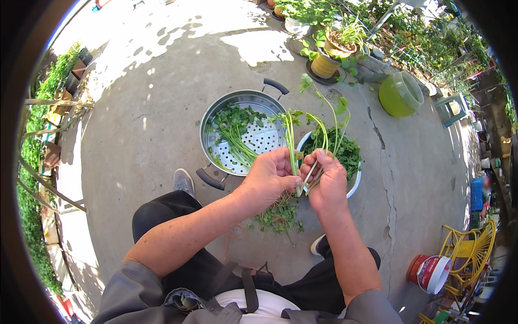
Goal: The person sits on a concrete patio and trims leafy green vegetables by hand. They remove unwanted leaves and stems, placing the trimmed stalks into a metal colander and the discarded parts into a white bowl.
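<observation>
My left hand (275,174) is closed around a few pale green stems of leafy herb (291,141), which stand upright from the fingers. Close beside it, my right hand (327,174) pinches more long stems (340,133) with leaves at their tops. Beyond my left hand, a metal steamer pot (202,141) with a perforated bottom and black handles holds a bunch of leafy stems (234,125). Behind my right hand is a white-rimmed basin (357,185) full of leafy greens (348,156). A heap of loose leaves and stems (279,214) lies on the ground under my wrists.
Cracked concrete floor (162,109) surrounds the pot. My shoe (184,182) is near its lower handle. Potted plants (325,67), a bucket of green liquid (398,95) and a small stool (451,109) stand at upper right. A red and white bucket (429,273) and yellow chair (469,251) are at lower right.
</observation>
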Demonstrator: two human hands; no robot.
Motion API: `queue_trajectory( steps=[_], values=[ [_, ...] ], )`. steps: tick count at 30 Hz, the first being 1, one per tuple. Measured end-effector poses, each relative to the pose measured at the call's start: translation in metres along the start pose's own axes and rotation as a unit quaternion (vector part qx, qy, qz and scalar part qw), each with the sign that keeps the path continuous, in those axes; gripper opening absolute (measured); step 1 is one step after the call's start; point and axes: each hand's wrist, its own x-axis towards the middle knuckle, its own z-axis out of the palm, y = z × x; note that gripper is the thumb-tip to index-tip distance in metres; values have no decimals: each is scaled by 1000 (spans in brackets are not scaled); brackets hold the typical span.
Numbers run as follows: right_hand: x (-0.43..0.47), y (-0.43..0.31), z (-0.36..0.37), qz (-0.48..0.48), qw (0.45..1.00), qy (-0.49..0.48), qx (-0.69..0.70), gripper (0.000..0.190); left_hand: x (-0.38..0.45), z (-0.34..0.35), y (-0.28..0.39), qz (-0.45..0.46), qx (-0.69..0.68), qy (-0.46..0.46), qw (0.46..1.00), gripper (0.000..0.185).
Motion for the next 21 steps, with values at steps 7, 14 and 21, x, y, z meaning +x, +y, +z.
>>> queue_trajectory(
  steps=[7, 14, 21],
  values=[
    [28, -21, -30, 96, 956, 15, 277, 26, -1, -3, -3, 43, -118, 58, 990, 41],
    [24, -92, -56, -68, 976, 6, 206, 18, -1, -12, 20, 75, -70, 46, 994, 39],
    [-11, -47, 8, -23, 999, -34, -17, 12, -1, -1, 7, 71, 51, 13, 996, 45]
  ],
)
